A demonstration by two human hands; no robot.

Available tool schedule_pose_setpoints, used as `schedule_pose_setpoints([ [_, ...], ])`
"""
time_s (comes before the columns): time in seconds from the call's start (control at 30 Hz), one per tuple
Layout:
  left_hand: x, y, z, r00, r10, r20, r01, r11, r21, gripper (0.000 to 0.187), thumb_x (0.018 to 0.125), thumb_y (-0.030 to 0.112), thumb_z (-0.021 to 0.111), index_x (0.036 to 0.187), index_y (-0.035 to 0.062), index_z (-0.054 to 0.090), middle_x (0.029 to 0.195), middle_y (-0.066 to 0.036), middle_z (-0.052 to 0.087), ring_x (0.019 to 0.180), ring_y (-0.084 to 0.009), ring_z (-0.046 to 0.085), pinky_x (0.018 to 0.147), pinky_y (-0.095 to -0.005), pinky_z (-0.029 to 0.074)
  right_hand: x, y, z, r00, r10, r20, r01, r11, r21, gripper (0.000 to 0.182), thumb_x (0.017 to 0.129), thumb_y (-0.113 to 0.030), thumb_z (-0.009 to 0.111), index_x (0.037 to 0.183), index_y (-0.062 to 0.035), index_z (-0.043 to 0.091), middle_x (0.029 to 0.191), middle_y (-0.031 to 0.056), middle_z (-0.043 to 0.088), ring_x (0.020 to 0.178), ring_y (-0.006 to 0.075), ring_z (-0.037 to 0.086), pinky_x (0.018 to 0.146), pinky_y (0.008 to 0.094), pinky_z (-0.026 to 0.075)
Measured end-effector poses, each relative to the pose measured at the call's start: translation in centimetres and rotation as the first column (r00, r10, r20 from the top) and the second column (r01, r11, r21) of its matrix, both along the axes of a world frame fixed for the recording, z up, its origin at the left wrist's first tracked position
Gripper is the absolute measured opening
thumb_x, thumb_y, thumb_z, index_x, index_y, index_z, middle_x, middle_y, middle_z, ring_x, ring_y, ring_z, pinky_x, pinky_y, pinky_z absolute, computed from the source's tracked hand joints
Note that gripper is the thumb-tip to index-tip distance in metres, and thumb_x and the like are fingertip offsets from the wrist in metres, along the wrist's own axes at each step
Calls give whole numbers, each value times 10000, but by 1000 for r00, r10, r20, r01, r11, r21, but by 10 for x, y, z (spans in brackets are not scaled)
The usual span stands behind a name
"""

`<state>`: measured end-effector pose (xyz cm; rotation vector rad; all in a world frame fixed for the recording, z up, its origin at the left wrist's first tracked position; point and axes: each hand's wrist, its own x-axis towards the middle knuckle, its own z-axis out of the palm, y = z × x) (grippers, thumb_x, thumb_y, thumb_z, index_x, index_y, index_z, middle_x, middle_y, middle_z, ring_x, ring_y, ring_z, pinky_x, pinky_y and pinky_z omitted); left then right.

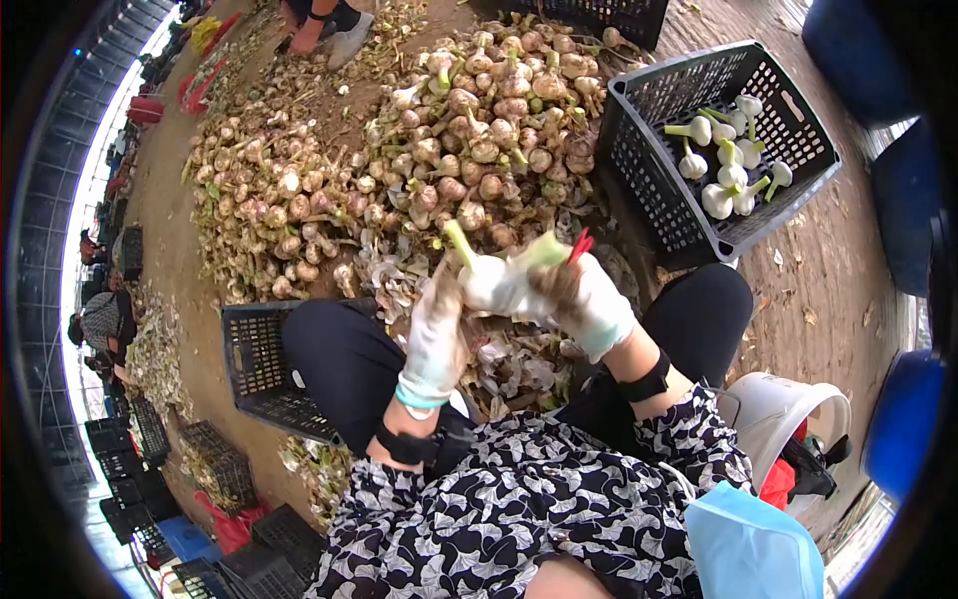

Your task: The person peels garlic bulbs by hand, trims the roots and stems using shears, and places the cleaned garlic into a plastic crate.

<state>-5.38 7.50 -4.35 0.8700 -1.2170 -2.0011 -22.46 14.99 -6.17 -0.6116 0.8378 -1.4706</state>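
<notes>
Right now both gloved hands meet just above the middle of the view, over the person's knees. The left hand (436,334), in a soiled white glove with a teal cuff, is curled around the lower side of a peeled white garlic bulb (494,283), fingers wrapped close so the hand is mostly closed on it. The bulb's pale green stalk (459,243) sticks up toward eleven o'clock. The right hand (589,299), in a matching glove, is closed too, gripping the bulb's other side, and something red (580,244), perhaps a tool handle, pokes out of its fist; what it is cannot be told. At twelve o'clock from the hands lies a large pile of unpeeled garlic (479,130) spread across the dirt floor (828,270), with loose papery skins (509,364) scattered just beneath the hands. At two o'clock a dark plastic crate (639,170) stands, holding a few cleaned white bulbs (723,165) with green stems. Another dark crate (254,364) sits at nine o'clock beside the person's left knee. A white bucket (788,409) rests at four o'clock, near the right elbow.
</notes>
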Motion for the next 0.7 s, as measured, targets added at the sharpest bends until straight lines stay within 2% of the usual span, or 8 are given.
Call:
schedule_pose_setpoints([
  [0.03,2,2,-7,1000,-13,14,15,993,-120,708,829,439,633,1285,-36,371,1045,-95,582,866,-204,620,748,-346,541,0,0,-1,942,31,-335,-57,996,-66,345,865,-278,569,1019,30,578,932,69,638,872,155,608,771,238,463],
  [0.07,6,4,-7,987,43,152,-9,976,-215,816,752,378,738,1317,-41,324,1026,-93,586,823,-182,620,740,-328,543,5,1,0,953,35,-299,-57,996,-65,403,845,-322,588,1044,29,575,961,70,632,898,137,587,798,251,456],
  [0.2,5,7,14,1000,30,-2,-30,989,147,585,769,175,737,1237,-18,443,978,-97,615,688,-131,616,468,-195,486,-10,-7,-13,904,-37,-426,16,998,-54,254,814,-141,532,1007,13,587,889,66,619,812,118,583,687,250,475],
  [0.23,8,6,12,1000,31,-3,-30,989,146,585,769,175,737,1237,-18,443,978,-97,615,688,-131,616,468,-195,486,-1,-9,-15,982,-136,133,109,975,195,210,796,-32,460,957,4,590,815,62,614,723,134,592,602,258,478],
  [0.4,19,11,18,899,-4,-438,223,865,450,572,798,110,672,1296,31,401,1172,-149,558,1011,-290,607,807,-419,567,-18,-25,-26,869,-291,-400,439,826,354,203,829,40,429,885,-4,619,775,51,628,668,131,585,597,287,473],
  [0.53,25,-6,16,964,-92,-251,173,930,324,731,740,169,744,1340,20,353,1173,-148,554,1028,-258,589,809,-374,552,-7,-16,-53,234,139,-962,-69,990,127,277,706,-33,561,974,-30,629,807,180,644,705,312,611,655,335,495],
  [0.63,32,-9,14,984,-138,-117,159,967,200,735,737,159,749,1339,9,355,1169,-122,560,1039,-229,579,817,-337,538,-5,-17,-28,429,273,-861,-22,956,292,457,738,-78,583,1194,-62,562,800,138,639,674,206,605,625,294,485],
  [0.7,28,-6,9,989,-136,-67,143,982,121,687,753,124,726,1322,-22,369,1093,-117,577,920,-206,609,712,-285,537,-2,-20,-6,763,232,-603,-119,968,222,194,848,-213,575,930,-37,570,739,164,583,637,224,502,618,343,446],
])
